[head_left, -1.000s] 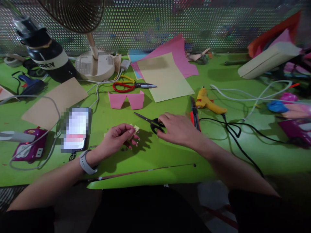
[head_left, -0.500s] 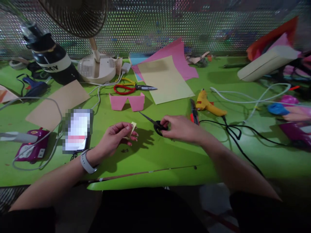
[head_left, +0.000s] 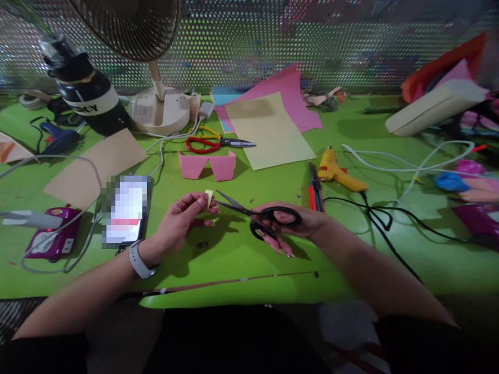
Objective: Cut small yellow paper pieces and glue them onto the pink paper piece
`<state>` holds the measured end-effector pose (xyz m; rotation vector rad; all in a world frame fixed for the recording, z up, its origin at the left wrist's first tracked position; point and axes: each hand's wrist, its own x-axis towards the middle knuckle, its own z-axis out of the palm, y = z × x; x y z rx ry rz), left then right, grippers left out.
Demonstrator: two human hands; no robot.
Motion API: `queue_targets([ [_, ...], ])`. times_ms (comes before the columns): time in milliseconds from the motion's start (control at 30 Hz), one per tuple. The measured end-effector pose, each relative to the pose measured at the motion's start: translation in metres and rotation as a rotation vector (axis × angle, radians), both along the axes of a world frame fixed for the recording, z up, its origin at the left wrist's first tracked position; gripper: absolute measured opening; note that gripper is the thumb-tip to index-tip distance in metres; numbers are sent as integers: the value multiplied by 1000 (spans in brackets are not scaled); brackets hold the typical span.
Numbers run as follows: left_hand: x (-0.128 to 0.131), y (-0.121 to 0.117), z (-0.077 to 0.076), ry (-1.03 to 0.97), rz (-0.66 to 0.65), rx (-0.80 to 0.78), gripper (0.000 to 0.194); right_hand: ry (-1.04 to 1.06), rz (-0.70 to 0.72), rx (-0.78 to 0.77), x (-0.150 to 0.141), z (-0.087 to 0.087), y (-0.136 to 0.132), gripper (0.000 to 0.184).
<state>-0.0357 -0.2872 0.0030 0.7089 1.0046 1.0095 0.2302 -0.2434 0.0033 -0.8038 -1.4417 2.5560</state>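
My left hand (head_left: pixel 183 221) pinches a small pale yellow piece of paper (head_left: pixel 209 199) between thumb and fingers, a little above the green table (head_left: pixel 234 254). A grey watch sits on that wrist. My right hand (head_left: pixel 286 226) has its fingers through the handles of the black scissors (head_left: pixel 259 214). The blades are slightly apart and point left at the paper piece, their tips just short of it.
A phone (head_left: pixel 125 209) lies left of my left hand. A folded pink paper shape (head_left: pixel 207 165), red-handled scissors (head_left: pixel 212 142), yellow and pink sheets (head_left: pixel 268 130), a red cutter (head_left: pixel 314 186), a yellow glue gun (head_left: pixel 337 170) with its black cord, a fan base (head_left: pixel 159 110) and a dark bottle (head_left: pixel 88 93) lie beyond.
My right hand picked the black scissors up off the table and brought them towards me, blades now aimed at the paper. My left hand raised the yellow piece slightly.
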Motion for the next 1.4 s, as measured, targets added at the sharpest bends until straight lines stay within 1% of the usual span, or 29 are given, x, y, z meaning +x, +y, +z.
queue_targets([
  [133, 0, 0, 0, 10, 18, 14, 22, -15, 3, -37, -3, -4, -2, 63],
  [300, -1, -1, 0, -29, -5, 35, 25, -30, -37, -53, -2, -3, -1, 62],
  [500, -1, 0, -2, 5, -14, 51, 27, -98, -60, -49, 1, 0, -3, 51],
  [700, -1, 0, -3, 41, -16, 105, 24, -97, -81, -67, 0, -1, -2, 53],
  [833, -1, -1, -3, 39, -13, 134, 25, -72, -95, -72, 0, 0, -2, 54],
  [967, 0, -2, -4, 78, -27, 172, 27, -72, -91, -84, 1, 1, -2, 55],
  [1033, 0, -3, -4, 109, -42, 183, 28, -67, -79, -92, 0, -1, -2, 55],
  [1167, 1, -3, -5, 144, -61, 193, 28, 8, -79, -84, -4, -7, -4, 55],
  [1400, 0, 1, -6, 122, -40, 226, 29, 48, -205, -4, -9, -12, -9, 49],
])
